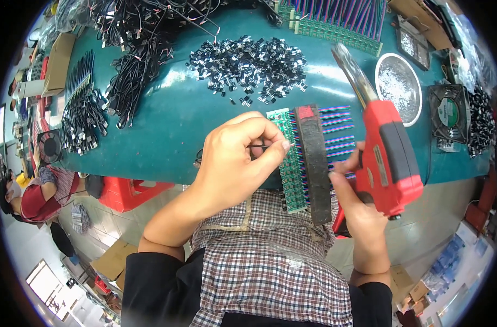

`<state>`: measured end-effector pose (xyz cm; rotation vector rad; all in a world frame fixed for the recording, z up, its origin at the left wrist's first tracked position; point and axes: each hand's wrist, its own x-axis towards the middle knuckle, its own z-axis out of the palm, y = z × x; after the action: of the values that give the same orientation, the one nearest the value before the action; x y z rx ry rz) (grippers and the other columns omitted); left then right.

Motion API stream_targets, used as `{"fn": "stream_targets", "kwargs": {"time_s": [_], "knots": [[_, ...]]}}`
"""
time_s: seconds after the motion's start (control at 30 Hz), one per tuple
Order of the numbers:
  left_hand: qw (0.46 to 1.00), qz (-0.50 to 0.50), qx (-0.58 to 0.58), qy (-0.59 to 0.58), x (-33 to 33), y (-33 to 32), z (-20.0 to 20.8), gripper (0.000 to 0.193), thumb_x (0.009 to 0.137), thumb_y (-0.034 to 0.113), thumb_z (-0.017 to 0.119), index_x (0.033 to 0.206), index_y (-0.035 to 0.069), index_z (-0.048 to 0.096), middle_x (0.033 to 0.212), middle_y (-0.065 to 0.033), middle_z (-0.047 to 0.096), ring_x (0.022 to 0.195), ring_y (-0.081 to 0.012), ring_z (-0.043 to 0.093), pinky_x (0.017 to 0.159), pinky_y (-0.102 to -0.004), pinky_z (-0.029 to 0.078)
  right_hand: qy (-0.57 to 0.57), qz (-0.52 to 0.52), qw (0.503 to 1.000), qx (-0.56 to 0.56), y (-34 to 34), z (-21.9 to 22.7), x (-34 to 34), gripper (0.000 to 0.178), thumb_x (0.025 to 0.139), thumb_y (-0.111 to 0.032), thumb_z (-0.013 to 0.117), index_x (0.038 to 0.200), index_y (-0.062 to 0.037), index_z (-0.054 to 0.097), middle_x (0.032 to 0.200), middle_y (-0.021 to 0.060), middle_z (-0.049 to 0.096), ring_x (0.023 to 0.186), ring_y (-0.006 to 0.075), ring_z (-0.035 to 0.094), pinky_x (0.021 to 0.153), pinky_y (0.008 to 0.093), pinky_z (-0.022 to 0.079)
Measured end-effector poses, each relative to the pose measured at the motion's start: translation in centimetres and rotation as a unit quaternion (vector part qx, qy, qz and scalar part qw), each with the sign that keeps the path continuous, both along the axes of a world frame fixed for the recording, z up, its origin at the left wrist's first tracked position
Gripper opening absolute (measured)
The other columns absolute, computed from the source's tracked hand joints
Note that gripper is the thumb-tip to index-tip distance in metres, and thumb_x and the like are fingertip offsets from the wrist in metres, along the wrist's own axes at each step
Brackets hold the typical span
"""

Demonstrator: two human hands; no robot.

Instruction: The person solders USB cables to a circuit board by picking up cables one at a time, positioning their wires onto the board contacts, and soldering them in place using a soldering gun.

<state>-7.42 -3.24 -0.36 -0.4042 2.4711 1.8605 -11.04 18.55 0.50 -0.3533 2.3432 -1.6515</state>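
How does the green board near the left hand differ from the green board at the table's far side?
The near board has a dark bar across its wires; no such bar shows on the far board. The near board's long side runs up the picture; the far board's runs across it. Both are green, with rows of coloured wires.

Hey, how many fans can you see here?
2: a black fan by the left end of the table, and a green-centred fan at its right, beside the white bowl. Others may be hidden in the clutter.
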Motion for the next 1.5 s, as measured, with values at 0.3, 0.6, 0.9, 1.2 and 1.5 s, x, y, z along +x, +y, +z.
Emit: {"fn": "stream_targets", "kwargs": {"time_s": [0.3, 0.6, 0.9, 1.2, 1.5], "knots": [[0.998, -0.029, -0.035, 0.049, 0.6, 1.1, 0.7, 0.008, 0.087, 0.001, 0.072, 0.081, 0.001, 0.067, 0.077, 0.0009, 0.056, 0.06, -0.0032, 0.044, 0.053, -0.0214, 0.036, -0.073, 0.052, 0.995, -0.047, -3.2, -0.5, -1.7, 0.057, 0.079, 0.003, 0.078, 0.127, 0.0005, 0.046, 0.102, 0.0072, 0.065, 0.091, 0.0135, 0.066, 0.079, 0.0272, 0.053], [0.997, 0.014, 0.042, 0.062, 1.0, 1.9, 0.3, 0.006, 0.091, 0.001, 0.069, 0.088, -0.002, 0.065, 0.082, -0.0022, 0.059, 0.064, -0.0042, 0.057, 0.053, -0.0209, 0.045, -0.125, -0.038, 0.973, -0.19, -3.4, -0.3, -0.8, 0.036, 0.082, 0.011, 0.072, 0.113, 0.0023, 0.056, 0.09, 0.0047, 0.066, 0.08, 0.0095, 0.067, 0.074, 0.025, 0.054], [0.997, 0.011, -0.024, 0.073, 1.0, 1.8, 0.4, 0.008, 0.088, 0.003, 0.072, 0.086, 0.0, 0.065, 0.078, -0.0017, 0.058, 0.059, -0.0049, 0.054, 0.051, -0.0219, 0.043, -0.039, 0.06, 0.99, -0.12, -3.0, -0.1, -1.2, 0.058, 0.083, 0.014, 0.069, 0.134, 0.0016, 0.044, 0.106, 0.0063, 0.058, 0.096, 0.014, 0.065, 0.089, 0.0339, 0.054], [0.995, -0.026, -0.035, 0.095, 1.3, 3.0, 0.6, 0.006, 0.091, 0.0, 0.069, 0.088, -0.001, 0.064, 0.082, -0.0021, 0.055, 0.062, -0.0027, 0.047, 0.051, -0.0196, 0.037, -0.123, -0.009, 0.969, -0.215, -3.0, -0.4, -0.9, 0.049, 0.082, 0.015, 0.069, 0.125, 0.0022, 0.047, 0.099, 0.0061, 0.063, 0.089, 0.0131, 0.068, 0.082, 0.029, 0.055], [0.996, 0.041, -0.021, 0.076, 1.1, 3.0, 0.8, 0.01, 0.088, 0.004, 0.072, 0.085, 0.001, 0.063, 0.079, -0.004, 0.059, 0.055, -0.0079, 0.053, 0.046, -0.0243, 0.04, -0.131, -0.128, 0.96, -0.211, -3.1, 1.3, -1.7, 0.055, 0.08, 0.018, 0.065, 0.127, -0.0031, 0.045, 0.097, 0.0041, 0.052, 0.085, 0.0148, 0.06, 0.083, 0.032, 0.052]]}}
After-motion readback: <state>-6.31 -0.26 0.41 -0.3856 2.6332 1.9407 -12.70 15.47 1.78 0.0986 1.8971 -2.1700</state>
